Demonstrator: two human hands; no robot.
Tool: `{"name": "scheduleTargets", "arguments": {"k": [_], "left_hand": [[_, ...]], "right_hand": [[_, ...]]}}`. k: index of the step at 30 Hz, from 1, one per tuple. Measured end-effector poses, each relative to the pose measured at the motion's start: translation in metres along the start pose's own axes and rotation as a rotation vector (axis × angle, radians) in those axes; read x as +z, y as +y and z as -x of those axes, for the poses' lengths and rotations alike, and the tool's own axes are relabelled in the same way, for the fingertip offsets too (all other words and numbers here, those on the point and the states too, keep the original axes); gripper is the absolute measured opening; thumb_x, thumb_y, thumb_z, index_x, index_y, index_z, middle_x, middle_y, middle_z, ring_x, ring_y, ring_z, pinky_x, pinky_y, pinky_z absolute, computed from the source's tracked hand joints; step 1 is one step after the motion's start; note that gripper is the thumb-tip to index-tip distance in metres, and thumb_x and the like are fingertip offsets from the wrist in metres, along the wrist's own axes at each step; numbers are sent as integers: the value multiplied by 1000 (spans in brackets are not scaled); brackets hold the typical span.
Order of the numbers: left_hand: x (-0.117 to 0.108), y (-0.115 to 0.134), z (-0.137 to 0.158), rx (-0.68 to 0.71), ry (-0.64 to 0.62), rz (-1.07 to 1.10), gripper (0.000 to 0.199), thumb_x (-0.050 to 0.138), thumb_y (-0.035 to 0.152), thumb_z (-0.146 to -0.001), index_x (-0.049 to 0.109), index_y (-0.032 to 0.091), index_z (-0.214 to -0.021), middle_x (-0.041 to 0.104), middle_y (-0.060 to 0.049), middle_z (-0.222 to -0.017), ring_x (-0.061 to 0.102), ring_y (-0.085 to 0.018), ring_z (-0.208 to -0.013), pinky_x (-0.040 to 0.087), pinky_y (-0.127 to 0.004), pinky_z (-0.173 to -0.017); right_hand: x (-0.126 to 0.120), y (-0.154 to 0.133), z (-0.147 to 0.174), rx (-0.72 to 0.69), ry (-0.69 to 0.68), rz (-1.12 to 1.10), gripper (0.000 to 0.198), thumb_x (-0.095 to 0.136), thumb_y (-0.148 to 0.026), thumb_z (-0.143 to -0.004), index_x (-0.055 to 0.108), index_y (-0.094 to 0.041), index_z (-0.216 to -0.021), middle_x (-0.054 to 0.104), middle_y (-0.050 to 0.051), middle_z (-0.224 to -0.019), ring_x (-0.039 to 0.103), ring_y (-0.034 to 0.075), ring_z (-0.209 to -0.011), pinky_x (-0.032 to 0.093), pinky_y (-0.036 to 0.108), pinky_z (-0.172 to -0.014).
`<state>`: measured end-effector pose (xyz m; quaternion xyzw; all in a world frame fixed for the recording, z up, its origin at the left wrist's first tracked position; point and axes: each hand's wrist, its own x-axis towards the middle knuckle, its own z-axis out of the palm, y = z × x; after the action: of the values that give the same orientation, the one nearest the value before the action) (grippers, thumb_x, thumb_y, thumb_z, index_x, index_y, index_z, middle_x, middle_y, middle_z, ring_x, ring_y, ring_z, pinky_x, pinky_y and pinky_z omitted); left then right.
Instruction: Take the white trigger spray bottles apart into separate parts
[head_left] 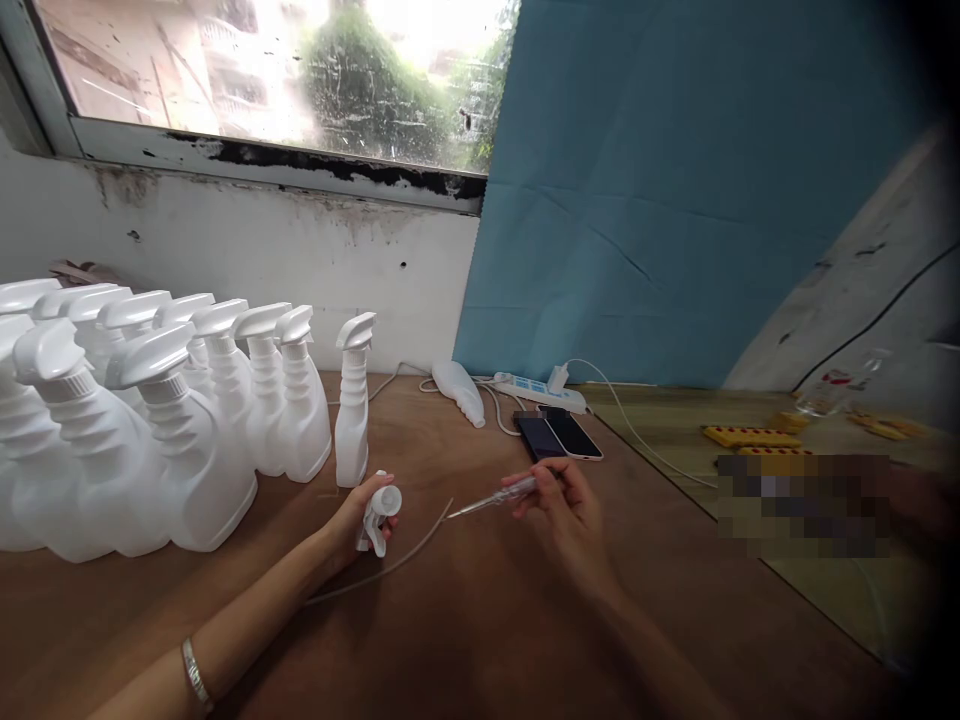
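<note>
My left hand (358, 520) is closed round a white trigger spray head (381, 508), whose round open end faces up toward me. In my right hand (562, 500) is a slim screwdriver (499, 496) with a clear handle, its metal tip pointing left. A thin curved tube (405, 558) runs between the hands, one end close to the screwdriver tip; whether they touch I cannot tell. Just beyond my left hand stands a white spray bottle (352, 410) with its sprayer fitted.
Several white spray bottles (199, 450) crowd the table's left side. Toward the wall are a bottle without a sprayer lying on its side (459, 392), a power strip (540, 390) and two phones (574, 432). Yellow pieces (750, 437) and a clear bottle (829, 390) occupy the right surface, beside a blurred patch.
</note>
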<state>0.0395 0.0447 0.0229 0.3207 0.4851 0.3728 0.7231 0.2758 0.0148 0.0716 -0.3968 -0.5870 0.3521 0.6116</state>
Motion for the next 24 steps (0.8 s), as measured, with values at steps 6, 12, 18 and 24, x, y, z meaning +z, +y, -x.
{"name": "scheduleTargets", "arguments": {"k": [6, 12, 18, 24], "left_hand": [[-5, -5, 4, 28, -8, 44, 35, 50, 48, -72, 48, 15, -60, 52, 0, -42, 46, -9, -32, 30, -16, -30], [-13, -4, 1, -5, -35, 85, 37, 47, 48, -74, 46, 15, -57, 44, 3, -38, 37, -5, -27, 26, -15, -30], [-13, -4, 1, -51, -54, 25, 41, 49, 52, -71, 45, 15, -54, 43, 3, -36, 38, -6, -27, 23, -15, -30], [-9, -4, 6, -55, -24, -112, 42, 52, 54, -68, 47, 15, -54, 46, 2, -36, 41, -8, -27, 18, -16, -29]], "right_hand": [[55, 6, 23, -534, -166, 179, 16, 44, -16, -88, 44, -21, -102, 66, 8, -97, 66, 15, -76, 56, 27, -63], [62, 17, 26, -1104, -366, 446, 22, 39, -7, -86, 42, -11, -108, 63, 16, -93, 62, 18, -88, 56, 29, -68], [70, 28, 35, -1112, -339, 509, 16, 48, -1, -77, 46, -13, -88, 61, 17, -93, 62, 20, -85, 56, 29, -64], [66, 30, 37, -984, -188, 420, 30, 58, 0, -73, 44, -18, -93, 65, 10, -89, 65, 17, -75, 57, 26, -59]]}}
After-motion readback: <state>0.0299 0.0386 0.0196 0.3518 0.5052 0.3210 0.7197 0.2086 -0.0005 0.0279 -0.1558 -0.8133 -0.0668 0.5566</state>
